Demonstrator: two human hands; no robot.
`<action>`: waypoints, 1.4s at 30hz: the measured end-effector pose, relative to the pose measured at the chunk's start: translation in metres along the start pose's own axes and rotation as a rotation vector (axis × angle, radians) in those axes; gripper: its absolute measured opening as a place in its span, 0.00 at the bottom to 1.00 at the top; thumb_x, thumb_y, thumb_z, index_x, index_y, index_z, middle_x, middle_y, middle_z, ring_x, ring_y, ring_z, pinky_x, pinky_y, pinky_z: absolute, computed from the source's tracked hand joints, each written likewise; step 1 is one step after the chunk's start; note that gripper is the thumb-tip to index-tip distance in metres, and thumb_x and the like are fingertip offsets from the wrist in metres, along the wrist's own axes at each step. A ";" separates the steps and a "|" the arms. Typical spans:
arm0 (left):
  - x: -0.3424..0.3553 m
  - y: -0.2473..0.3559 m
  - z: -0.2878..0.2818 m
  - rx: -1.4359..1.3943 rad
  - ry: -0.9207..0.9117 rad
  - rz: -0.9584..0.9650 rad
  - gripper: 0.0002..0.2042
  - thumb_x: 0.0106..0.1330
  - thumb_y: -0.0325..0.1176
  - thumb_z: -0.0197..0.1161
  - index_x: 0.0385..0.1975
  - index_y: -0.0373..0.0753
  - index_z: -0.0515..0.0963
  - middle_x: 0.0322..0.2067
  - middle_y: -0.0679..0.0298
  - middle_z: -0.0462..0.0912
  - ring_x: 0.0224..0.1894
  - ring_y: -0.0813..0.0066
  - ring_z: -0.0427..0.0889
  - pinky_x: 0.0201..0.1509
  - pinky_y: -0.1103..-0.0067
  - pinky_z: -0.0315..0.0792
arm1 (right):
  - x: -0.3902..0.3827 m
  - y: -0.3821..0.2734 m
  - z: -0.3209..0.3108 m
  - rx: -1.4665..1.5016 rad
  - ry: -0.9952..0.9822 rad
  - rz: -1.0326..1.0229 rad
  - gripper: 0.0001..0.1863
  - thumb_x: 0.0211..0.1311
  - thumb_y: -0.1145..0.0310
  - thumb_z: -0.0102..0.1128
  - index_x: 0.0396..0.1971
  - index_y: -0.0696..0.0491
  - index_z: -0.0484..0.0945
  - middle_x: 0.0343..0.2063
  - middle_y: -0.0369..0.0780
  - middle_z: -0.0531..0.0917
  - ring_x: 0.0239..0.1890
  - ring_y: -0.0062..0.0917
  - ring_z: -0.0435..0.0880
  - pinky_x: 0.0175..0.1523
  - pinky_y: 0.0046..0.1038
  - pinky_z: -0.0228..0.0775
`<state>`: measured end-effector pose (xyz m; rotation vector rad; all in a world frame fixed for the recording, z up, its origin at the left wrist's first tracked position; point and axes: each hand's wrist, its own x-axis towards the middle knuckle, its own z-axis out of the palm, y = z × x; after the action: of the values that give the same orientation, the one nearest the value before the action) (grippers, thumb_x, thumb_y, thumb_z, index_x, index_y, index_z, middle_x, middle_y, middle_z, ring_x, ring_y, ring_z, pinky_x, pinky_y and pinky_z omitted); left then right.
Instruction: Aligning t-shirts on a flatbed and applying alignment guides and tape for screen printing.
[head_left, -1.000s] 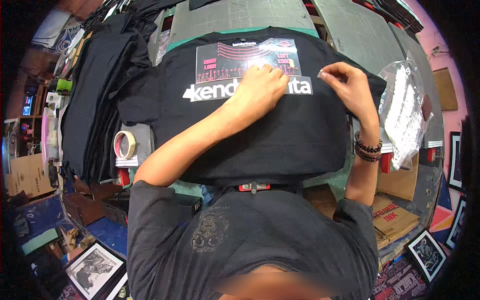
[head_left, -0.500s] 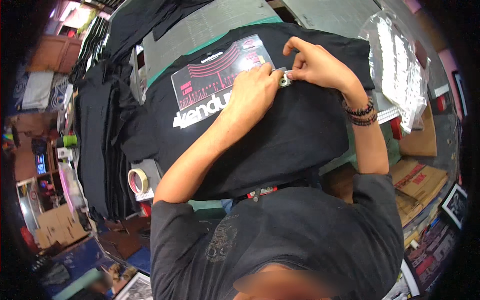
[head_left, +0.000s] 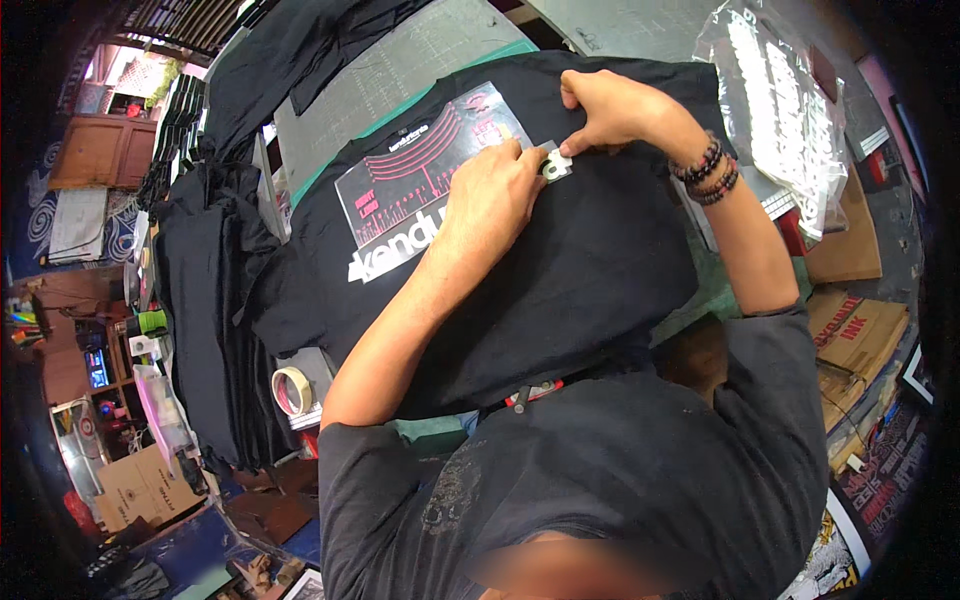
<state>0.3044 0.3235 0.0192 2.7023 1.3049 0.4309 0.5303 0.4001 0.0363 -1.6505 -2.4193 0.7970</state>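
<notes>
A black T-shirt (head_left: 590, 260) lies spread on the table. On its chest rests a clear template sheet (head_left: 400, 168) with pink curved lines and ruler marks. Along the sheet's lower edge runs a clear transfer film with large white lettering (head_left: 385, 262). My left hand (head_left: 490, 200) bears down on the film with bent fingers held together, covering the middle of the lettering. At the film's right end, my right hand (head_left: 625, 115) has its thumb on the corner. Its index finger is curled up above, and its other fingertips are hidden.
Folded black garments (head_left: 215, 320) are heaped at the left, near a roll of masking tape (head_left: 292, 390). White-lettered clear sheets (head_left: 775, 110) lie at the far right, with flattened cardboard (head_left: 860, 330) nearer me. A grey board (head_left: 370, 75) is behind the shirt.
The view has shifted slightly. My right hand has changed its grip a little at the film's end, and more of the corner lettering shows. My left hand stays pressed on the film.
</notes>
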 end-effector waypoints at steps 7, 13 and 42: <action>0.000 -0.002 0.003 0.009 -0.019 0.032 0.15 0.67 0.32 0.68 0.53 0.46 0.82 0.38 0.53 0.83 0.43 0.50 0.86 0.47 0.60 0.81 | -0.026 -0.007 0.026 -0.155 0.481 -0.060 0.24 0.55 0.59 0.78 0.46 0.52 0.76 0.38 0.45 0.90 0.43 0.47 0.89 0.47 0.46 0.81; 0.001 -0.003 0.003 -0.048 0.015 0.050 0.16 0.66 0.26 0.65 0.54 0.40 0.82 0.38 0.51 0.82 0.42 0.49 0.85 0.46 0.59 0.81 | -0.040 -0.014 0.025 -0.185 0.477 -0.020 0.23 0.57 0.58 0.77 0.47 0.51 0.77 0.38 0.45 0.89 0.43 0.45 0.90 0.46 0.45 0.81; -0.224 -0.049 -0.107 -0.459 0.323 -0.674 0.18 0.72 0.32 0.67 0.60 0.37 0.81 0.40 0.57 0.86 0.44 0.67 0.86 0.54 0.73 0.77 | 0.205 -0.108 0.001 -0.356 0.156 -0.722 0.31 0.49 0.43 0.73 0.45 0.52 0.87 0.45 0.50 0.89 0.53 0.45 0.86 0.61 0.42 0.76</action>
<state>0.1038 0.1766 0.0649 1.7391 1.8095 0.9513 0.3568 0.5537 0.0459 -0.7287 -2.8321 0.1262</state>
